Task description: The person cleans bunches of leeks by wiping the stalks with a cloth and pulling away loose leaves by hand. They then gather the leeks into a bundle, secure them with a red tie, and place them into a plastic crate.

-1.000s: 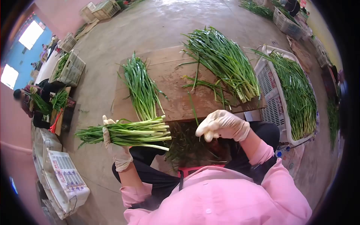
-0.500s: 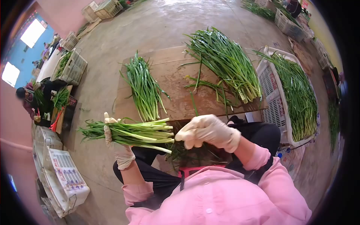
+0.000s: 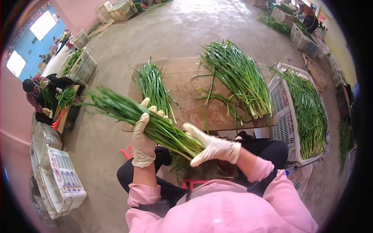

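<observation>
Scallions [image 3: 116, 108] sit gripped in the left hand [image 3: 143, 141]; the open right hand [image 3: 211, 147] presses flat against their ends. The heap [image 3: 239, 77] at the board's [image 3: 186, 99] right edge lies loose.

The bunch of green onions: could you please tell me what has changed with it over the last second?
The bunch, held level before, now tilts with its leaf tips up to the left. The right hand, earlier apart from it, has come to lie open against its pale ends. The left hand still grips its middle. The piles on the board and the crate at right lie as before.
</observation>
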Demonstrator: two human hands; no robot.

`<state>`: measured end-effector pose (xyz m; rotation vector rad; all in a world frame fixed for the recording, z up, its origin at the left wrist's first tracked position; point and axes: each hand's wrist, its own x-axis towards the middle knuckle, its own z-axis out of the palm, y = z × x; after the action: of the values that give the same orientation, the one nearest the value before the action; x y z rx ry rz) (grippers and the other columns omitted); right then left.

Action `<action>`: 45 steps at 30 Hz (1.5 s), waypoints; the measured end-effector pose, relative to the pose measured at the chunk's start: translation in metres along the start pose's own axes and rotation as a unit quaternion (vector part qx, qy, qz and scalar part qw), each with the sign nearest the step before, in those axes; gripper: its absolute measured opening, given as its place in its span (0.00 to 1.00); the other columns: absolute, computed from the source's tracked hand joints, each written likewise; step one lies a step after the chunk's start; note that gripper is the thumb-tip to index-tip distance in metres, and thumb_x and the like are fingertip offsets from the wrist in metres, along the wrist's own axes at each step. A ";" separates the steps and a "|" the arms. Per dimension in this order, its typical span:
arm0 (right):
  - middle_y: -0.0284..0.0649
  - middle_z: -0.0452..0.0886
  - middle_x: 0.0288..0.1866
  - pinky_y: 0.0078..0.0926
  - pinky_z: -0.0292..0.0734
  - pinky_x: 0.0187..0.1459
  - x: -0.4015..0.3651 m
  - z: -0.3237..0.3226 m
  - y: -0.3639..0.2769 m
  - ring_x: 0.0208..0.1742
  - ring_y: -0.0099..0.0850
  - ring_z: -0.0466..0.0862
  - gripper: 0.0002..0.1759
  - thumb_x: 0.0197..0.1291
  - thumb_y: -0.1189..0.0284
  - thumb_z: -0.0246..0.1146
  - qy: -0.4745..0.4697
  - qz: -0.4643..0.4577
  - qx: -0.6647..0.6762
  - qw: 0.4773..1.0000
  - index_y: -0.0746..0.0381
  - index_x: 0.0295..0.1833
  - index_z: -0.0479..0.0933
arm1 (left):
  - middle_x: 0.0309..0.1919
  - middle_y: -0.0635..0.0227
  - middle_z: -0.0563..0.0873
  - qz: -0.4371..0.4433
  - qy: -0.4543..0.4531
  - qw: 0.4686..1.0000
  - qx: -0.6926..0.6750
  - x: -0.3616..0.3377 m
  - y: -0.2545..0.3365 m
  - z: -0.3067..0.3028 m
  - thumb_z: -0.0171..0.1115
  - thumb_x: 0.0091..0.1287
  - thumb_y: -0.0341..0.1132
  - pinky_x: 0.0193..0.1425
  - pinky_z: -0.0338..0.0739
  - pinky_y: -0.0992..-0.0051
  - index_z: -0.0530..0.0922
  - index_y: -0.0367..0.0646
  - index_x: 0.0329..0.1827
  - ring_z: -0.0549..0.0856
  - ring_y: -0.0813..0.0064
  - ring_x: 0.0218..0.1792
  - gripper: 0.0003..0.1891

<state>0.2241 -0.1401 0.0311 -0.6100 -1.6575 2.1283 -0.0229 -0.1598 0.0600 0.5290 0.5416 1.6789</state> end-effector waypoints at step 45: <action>0.39 0.88 0.46 0.30 0.87 0.37 -0.026 -0.011 0.078 0.42 0.33 0.89 0.22 0.68 0.55 0.68 0.203 0.223 0.295 0.907 0.59 0.58 0.79 | 0.53 0.59 0.86 -0.398 0.044 0.916 -0.016 -0.035 -0.166 -0.045 0.51 0.81 0.44 0.56 0.84 0.62 0.75 0.40 0.65 0.87 0.64 0.50 0.19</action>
<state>0.2495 -0.1640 -0.0445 -1.2008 -0.6338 2.4160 0.0833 -0.1713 -0.0793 0.1579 0.6778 0.9279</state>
